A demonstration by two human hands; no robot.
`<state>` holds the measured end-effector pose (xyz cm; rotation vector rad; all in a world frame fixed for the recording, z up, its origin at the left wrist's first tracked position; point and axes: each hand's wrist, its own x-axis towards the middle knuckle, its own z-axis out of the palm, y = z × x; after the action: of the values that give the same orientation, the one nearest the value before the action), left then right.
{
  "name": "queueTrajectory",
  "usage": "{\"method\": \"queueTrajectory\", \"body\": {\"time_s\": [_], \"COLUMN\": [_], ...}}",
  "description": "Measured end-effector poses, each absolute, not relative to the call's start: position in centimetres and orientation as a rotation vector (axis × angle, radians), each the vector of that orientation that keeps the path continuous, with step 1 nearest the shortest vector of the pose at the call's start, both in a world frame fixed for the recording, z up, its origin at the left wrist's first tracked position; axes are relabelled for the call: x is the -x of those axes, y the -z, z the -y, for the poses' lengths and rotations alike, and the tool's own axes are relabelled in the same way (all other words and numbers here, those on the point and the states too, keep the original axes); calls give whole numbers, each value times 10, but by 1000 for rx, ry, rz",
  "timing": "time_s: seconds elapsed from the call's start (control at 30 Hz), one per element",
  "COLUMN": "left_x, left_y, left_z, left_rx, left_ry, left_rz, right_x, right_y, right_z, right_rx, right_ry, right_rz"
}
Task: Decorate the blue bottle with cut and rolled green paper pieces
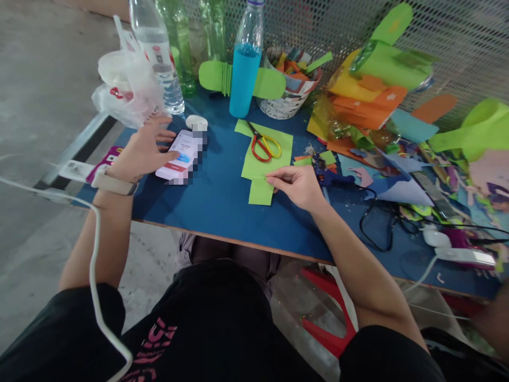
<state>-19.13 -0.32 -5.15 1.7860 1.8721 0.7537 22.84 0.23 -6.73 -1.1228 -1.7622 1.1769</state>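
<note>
My left hand [145, 148] is open, its thumb over the lit screen of a phone [175, 165] lying on the blue table [210, 196]. My right hand [298, 184] pinches a small green paper piece [260, 193] by its upper edge. That piece overlaps the bottom of a larger green paper sheet [254, 165]. Scissors [264, 147] with red and yellow handles rest shut on the sheet, tips pointing away from me. A white earbud case [196, 123] sits just beyond the phone.
A bottle of blue liquid [243, 74], a clear water bottle [161, 69] and a paper-scrap basket [284, 103] stand at the back. Paper offcuts [369, 95], a blue glue gun [334, 178] and black cable [377, 246] crowd the right. A white cable [95, 254] crosses my left arm.
</note>
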Motion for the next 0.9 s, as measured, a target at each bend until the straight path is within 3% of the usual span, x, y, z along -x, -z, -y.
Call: {"method": "queueTrajectory", "body": {"time_s": [0.13,0.3,0.43,0.63,0.9], "left_x": [182,135,68,-7,-10], "left_y": [44,30,26,48,77], "left_z": [7,25,25,-12,-16], "left_rx": [-1740,-2093,-2309,-2464,-2275], "left_ry": [-849,-931,-889,-719,-920], "left_rz": [-1872,-1840,-1404,-1126,-1095], "right_x": [-229,-229,-228,-233,-233], "right_y": [67,69,72,77,72], "right_z": [-2,-3,-5,-10,-8], "right_rx": [1123,1123,1126,1123,1125], "right_ry": [-1172,-1172,-1166,-1114,-1111], "right_rz": [1756,1751,1734,1703,1693]}}
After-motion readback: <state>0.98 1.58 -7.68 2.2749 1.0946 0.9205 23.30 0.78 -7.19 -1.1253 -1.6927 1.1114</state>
